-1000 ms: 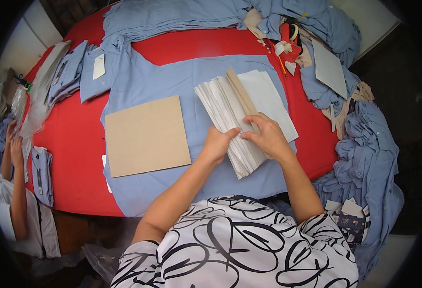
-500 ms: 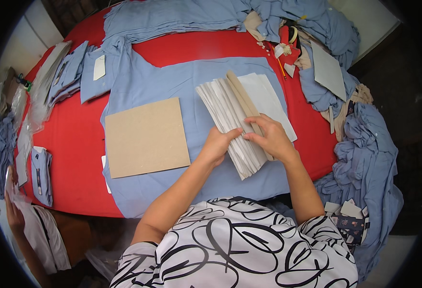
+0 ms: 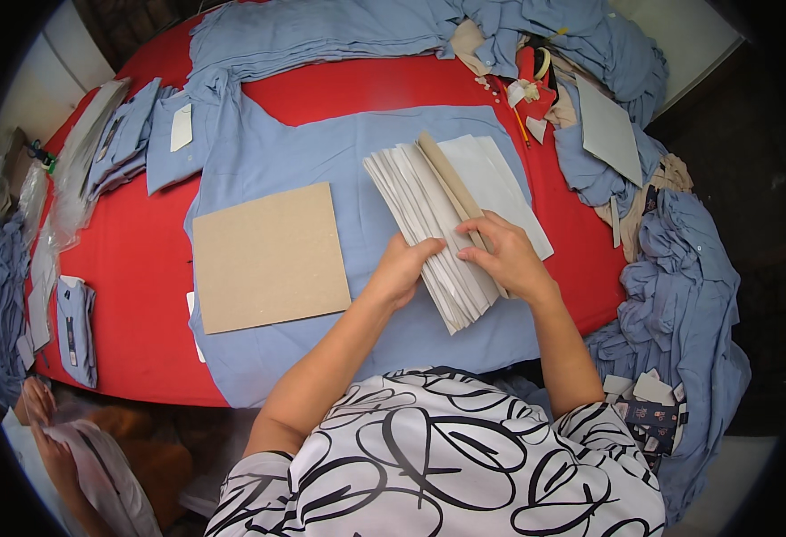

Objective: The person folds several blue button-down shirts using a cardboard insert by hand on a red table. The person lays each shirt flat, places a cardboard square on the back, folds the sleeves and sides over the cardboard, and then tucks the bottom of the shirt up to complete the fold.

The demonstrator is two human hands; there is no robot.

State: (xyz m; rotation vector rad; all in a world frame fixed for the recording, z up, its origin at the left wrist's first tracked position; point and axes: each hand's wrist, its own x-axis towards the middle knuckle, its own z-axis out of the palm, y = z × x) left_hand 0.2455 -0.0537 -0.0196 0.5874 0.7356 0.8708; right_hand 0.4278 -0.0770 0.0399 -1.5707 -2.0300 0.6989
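Both my hands grip a thick bundle of folded white paper sheets [image 3: 420, 210], tilted over a blue garment. My left hand [image 3: 403, 268] pinches its left edge, thumb on top. My right hand [image 3: 505, 253] holds its right side, next to a folded brown card strip [image 3: 449, 183], with thumb and fingers on the bundle. Behind it, flat white sheets [image 3: 496, 174] lie on the blue garment [image 3: 321, 143]. To the left of my hands a brown cardboard rectangle [image 3: 270, 258] rests flat on the same garment.
The table has a red cover [image 3: 124, 295]. Folded blue garments [image 3: 174, 148] lie at the left, and a long blue pile [image 3: 321, 36] runs along the back. Heaped blue cloth [image 3: 679, 277] and a pencil [image 3: 523, 125] are at the right. Another person's hands [image 3: 48, 430] are at lower left.
My hands and the bundle stay nearly in place, with only a slight shift of my fingers. At lower left, the other person's hands have moved lower, and a second hand shows.
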